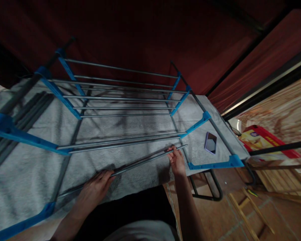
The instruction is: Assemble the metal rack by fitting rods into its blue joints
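A thin grey metal rod (142, 161) lies slantwise in front of me, low over the grey blanket. My left hand (97, 187) is closed over its left part, palm down. Near the rod's right end, my right hand (176, 159) pinches it between thumb and fingers. Beyond the rod stands a rack of grey tubes with blue plastic brackets; one right bracket (195, 124) and a left bracket (30, 139) carry two crossbars (125, 142). Closest to me, the front right bracket (215, 164) and front left bracket (25, 222) have no crossbar joined between them.
A phone (211, 143) rests on the blanket (140, 124) at the right. Several dark tubes (22, 113) lie at the left. A dark red curtain (130, 33) hangs behind. Right of the bed are a red and yellow box (268, 140) and a wooden frame (251, 211) on the tiled floor.
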### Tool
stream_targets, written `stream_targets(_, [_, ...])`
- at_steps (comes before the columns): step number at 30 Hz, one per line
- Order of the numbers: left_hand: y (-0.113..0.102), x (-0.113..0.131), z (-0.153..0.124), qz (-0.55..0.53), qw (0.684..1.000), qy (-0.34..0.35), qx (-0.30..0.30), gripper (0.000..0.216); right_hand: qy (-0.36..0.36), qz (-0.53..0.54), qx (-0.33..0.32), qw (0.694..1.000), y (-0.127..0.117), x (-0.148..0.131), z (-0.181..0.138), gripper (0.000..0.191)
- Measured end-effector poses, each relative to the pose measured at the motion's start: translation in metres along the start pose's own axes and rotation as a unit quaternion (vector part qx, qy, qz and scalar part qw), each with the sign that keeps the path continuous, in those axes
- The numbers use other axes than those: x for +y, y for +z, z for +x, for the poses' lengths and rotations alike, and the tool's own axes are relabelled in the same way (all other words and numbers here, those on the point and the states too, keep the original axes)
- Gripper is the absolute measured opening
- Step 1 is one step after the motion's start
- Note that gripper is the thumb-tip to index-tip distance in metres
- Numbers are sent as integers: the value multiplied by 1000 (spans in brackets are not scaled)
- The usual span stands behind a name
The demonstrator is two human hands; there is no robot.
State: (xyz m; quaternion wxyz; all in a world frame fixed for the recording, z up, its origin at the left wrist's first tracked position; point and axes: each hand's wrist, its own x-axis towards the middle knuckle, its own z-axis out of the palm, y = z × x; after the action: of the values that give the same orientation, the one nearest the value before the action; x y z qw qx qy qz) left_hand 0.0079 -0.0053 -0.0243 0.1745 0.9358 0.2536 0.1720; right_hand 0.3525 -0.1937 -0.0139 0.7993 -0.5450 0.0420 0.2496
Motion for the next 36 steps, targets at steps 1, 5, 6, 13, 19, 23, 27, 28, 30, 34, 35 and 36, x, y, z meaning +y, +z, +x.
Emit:
stream_targets(1, [0, 0, -1, -2, 1000, 2, 7, 28, -4, 0, 1, 1000, 1, -4, 0, 32])
stream_targets(5, [1, 0, -1, -15, 999, 10, 27, 27, -21, 12, -4, 1000, 7, -19, 1, 28])
stream_targets(6, [1, 0, -1, -20, 999, 14, 31, 27, -24, 17, -7, 1000, 9, -23, 1, 28])
stream_targets(13, [5, -7, -4, -22, 998, 22, 50, 27, -50, 29, -39, 998, 24, -45, 3, 32])
stream_targets(19, [3, -8, -2, -32, 997, 24, 58, 33, -77, 47, -60, 994, 40, -65, 3, 33])
stream_targets(23, [-4, -3, 5, -37, 997, 11, 65, 40, -108, 32, -60, 992, 48, -79, 9, 35])
stream_targets(27, [-9, 0, 9, -37, 996, 2, 76, 46, -126, 23, -70, 989, 55, -95, 15, 37])
stream_targets(28, [-10, 0, 9, -37, 996, 3, 80, 46, -128, 24, -72, 989, 57, -98, 16, 36])
stream_targets(30, [-10, 0, 10, -38, 995, 9, 87, 45, -130, 28, -76, 988, 61, -104, 18, 34])
stream_targets(34, [-9, -1, 11, -35, 994, 24, 96, 42, -138, 42, -77, 987, 69, -113, 19, 26])
stream_targets(35, [-10, -1, 12, -33, 994, 28, 99, 42, -138, 42, -81, 986, 70, -115, 19, 24])
stream_targets(36, [-10, 0, 12, -30, 994, 30, 100, 43, -138, 40, -87, 986, 71, -117, 20, 23])
